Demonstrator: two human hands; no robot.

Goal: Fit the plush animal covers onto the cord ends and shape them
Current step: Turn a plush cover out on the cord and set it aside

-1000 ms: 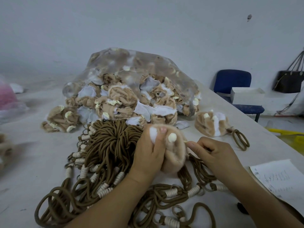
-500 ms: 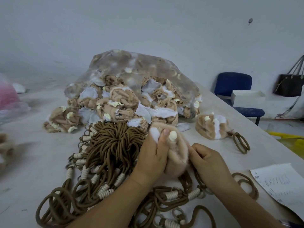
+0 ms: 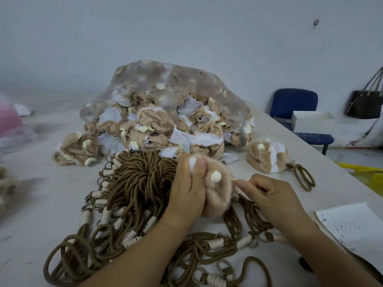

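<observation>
1. My left hand [image 3: 186, 189] grips a tan plush cover [image 3: 217, 195]; my right hand [image 3: 267, 193] pinches a thin piece [image 3: 234, 179] at its side.
2. One fitted cover [image 3: 266, 158] lies beyond my right hand.
3. By my judgement, most cords [image 3: 141, 183] and bagged covers [image 3: 165, 121] remain unfitted.

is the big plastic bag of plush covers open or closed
Open: the mouth of the clear plastic bag gapes toward the camera, and plush covers spill from it onto the table.

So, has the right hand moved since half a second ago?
Yes. The right hand, pinching a thin stick, has pulled away from the cover, rightward toward the paper.
</observation>
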